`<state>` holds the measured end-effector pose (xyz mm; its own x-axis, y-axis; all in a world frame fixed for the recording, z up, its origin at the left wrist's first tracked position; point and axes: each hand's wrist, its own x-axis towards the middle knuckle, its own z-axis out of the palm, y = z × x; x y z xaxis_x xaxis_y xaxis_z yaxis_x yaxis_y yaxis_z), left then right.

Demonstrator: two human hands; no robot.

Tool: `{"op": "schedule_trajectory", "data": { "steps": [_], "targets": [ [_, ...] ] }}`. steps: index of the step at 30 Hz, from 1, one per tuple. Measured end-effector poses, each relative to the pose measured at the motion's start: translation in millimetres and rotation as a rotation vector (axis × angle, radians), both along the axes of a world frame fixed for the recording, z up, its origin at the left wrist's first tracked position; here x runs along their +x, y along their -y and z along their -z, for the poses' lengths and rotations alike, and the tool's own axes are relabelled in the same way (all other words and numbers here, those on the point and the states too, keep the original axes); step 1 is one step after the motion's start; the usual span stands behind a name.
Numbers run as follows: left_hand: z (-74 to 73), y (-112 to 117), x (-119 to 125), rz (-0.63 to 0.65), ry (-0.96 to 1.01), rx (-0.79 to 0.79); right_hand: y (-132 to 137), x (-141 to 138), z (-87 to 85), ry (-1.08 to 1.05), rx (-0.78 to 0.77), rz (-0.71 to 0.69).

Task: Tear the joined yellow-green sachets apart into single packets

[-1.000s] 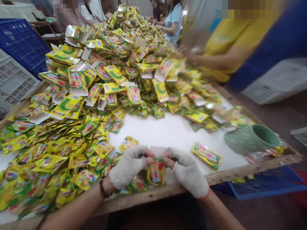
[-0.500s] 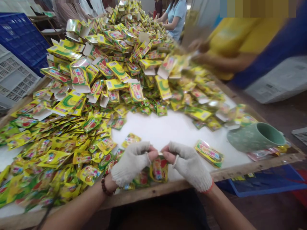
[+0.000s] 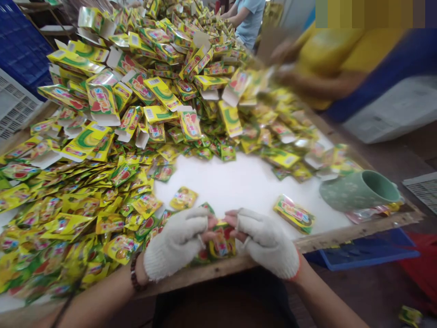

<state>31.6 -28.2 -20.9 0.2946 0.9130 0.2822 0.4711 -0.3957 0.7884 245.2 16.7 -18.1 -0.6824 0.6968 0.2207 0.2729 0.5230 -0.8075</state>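
My left hand (image 3: 180,239), in a white fingerless glove, has its thumb and fingertips at the left edge of a small printed candy box (image 3: 222,243). On the opposite edge are the fingertips of my right hand (image 3: 266,239), gloved the same way. Both hands are closed around the upper end of the box, which is at the table's front edge. Small candy packets (image 3: 201,257) show partly behind my left fingers. A yellow packet (image 3: 184,198) lies just beyond that hand. Right of my right hand, another candy box (image 3: 294,214) lies flat.
Loose packets (image 3: 85,214) cover the table's left side. Open-ended boxes (image 3: 164,95) are heaped behind. A green mug (image 3: 358,191) lies on its side at right, above a blue crate (image 3: 368,250). A co-worker in yellow (image 3: 327,64) stands across the right edge.
My fingertips have shifted from pinching together at the box's top to its two sides, now further apart. The view has shifted slightly. The co-worker's hands are blurred by motion.
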Motion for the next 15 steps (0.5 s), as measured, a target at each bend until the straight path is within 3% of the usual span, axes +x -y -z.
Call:
{"op": "schedule_trajectory", "data": {
  "steps": [3, 6, 8, 11, 15],
  "targets": [
    [6.3, 3, 4, -0.055, 0.087, -0.19, 1, -6, 8.0, 0.006, -0.148, 0.132],
    [5.1, -2, 11, -0.125, 0.398, -0.509, -5, -12, 7.2, -0.102, -0.411, 0.357],
    [-0.8, -8, 14, -0.151, 0.621, -0.602, -14, -14, -0.3, -0.241, -0.538, 0.454],
    [-12.4, -16, 15, -0.071, 0.745, -0.709, -29, -17, -15.9, -0.342, -0.524, 0.489],
    [-17.3, -15, 21, 0.031, 0.809, -0.91, -30, -26, -23.9, -0.227, -0.392, 0.392]
  ]
}}
